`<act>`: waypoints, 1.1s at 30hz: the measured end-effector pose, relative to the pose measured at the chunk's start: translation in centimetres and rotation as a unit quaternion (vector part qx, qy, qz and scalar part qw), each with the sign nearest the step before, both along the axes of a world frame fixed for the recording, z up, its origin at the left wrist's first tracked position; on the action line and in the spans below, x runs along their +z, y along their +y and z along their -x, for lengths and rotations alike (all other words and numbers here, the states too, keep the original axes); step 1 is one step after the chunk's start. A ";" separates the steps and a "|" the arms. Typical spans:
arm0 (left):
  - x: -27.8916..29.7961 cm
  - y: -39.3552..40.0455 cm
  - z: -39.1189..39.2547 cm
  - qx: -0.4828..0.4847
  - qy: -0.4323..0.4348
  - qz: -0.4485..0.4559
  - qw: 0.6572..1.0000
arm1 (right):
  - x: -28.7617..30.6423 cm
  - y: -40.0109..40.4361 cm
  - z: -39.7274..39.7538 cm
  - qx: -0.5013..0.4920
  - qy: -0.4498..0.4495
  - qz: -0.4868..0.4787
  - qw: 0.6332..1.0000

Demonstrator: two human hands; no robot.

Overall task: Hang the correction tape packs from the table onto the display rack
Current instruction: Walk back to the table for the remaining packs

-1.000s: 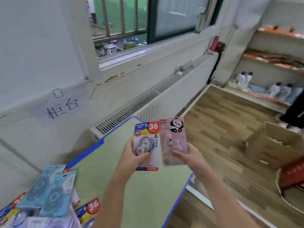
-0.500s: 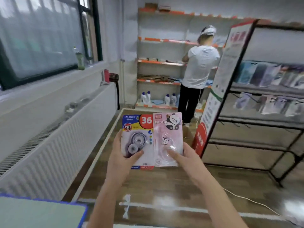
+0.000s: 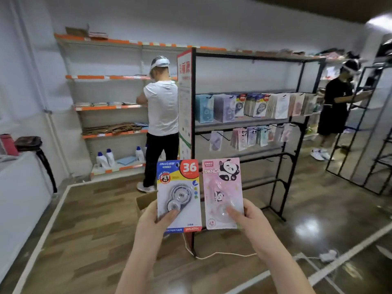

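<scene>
Open floor (image 3: 101, 219) separates me from the rack (image 3: 250, 124). My left hand (image 3: 153, 217) pinches the blue pack (image 3: 179, 196); my right hand (image 3: 252, 219) pinches the pink pack (image 3: 221, 192), both upright, side by side.

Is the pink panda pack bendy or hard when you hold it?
Probably fairly stiff: the pink panda pack stands upright though the right hand grips only its bottom. It looks light, a thin card. Its clear plastic bubble may feel slippery.

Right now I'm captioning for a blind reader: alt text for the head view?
Two hands hold up correction tape packs side by side: the left hand a blue "36" pack, the right hand a pink panda pack. Behind stands a black display rack hung with packs.
</scene>
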State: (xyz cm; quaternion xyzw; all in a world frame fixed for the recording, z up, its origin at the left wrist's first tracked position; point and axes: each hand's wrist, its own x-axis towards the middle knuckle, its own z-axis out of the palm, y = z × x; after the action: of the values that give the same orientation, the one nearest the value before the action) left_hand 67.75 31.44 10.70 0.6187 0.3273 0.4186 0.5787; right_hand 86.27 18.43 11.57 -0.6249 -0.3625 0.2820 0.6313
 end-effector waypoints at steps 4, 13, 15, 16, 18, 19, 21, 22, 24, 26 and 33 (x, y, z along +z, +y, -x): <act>-0.5 1.6 -7.7 -0.051 -0.027 0.025 0.998 | -0.7 0.5 -5.7 -0.045 0.048 -0.014 0.998; -0.5 9.4 -24.0 -0.134 -0.053 0.051 0.988 | 0.5 6.5 -20.2 -0.091 0.098 -0.047 0.990; -0.2 10.9 -27.5 -0.148 -0.057 0.050 0.986 | 1.0 7.8 -23.4 -0.103 0.105 -0.059 0.987; 0.0 11.5 -29.1 -0.158 -0.062 0.051 0.984 | 1.2 8.3 -25.0 -0.105 0.105 -0.064 0.987; 0.3 12.5 -32.6 -0.175 -0.064 0.051 0.981 | 1.4 9.0 -28.0 -0.108 0.104 -0.070 0.986; 0.3 12.8 -34.3 -0.184 -0.063 0.053 0.980 | 1.2 9.3 -29.5 -0.112 0.104 -0.071 0.986; 0.2 13.3 -37.5 -0.196 -0.063 0.061 0.977 | 0.4 9.6 -32.5 -0.124 0.107 -0.071 0.984; 0.0 13.6 -39.1 -0.198 -0.060 0.063 0.976 | 0.0 9.8 -34.0 -0.129 0.111 -0.069 0.983; -0.6 14.1 -42.2 -0.195 -0.055 0.065 0.977 | -0.9 10.3 -37.0 -0.132 0.121 -0.061 0.982; -1.1 14.7 -45.3 -0.190 -0.055 0.061 0.978 | -1.6 11.0 -40.1 -0.127 0.127 -0.056 0.982; -1.6 17.0 -57.1 -0.140 -0.069 0.056 0.986 | -2.0 14.7 -52.9 -0.064 0.126 -0.063 0.988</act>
State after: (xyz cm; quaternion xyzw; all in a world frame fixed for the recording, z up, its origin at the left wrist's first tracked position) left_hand 124.83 48.46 9.09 0.5945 0.2199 0.3563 0.6865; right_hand 139.15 33.10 9.56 -0.5654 -0.2567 0.2942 0.7265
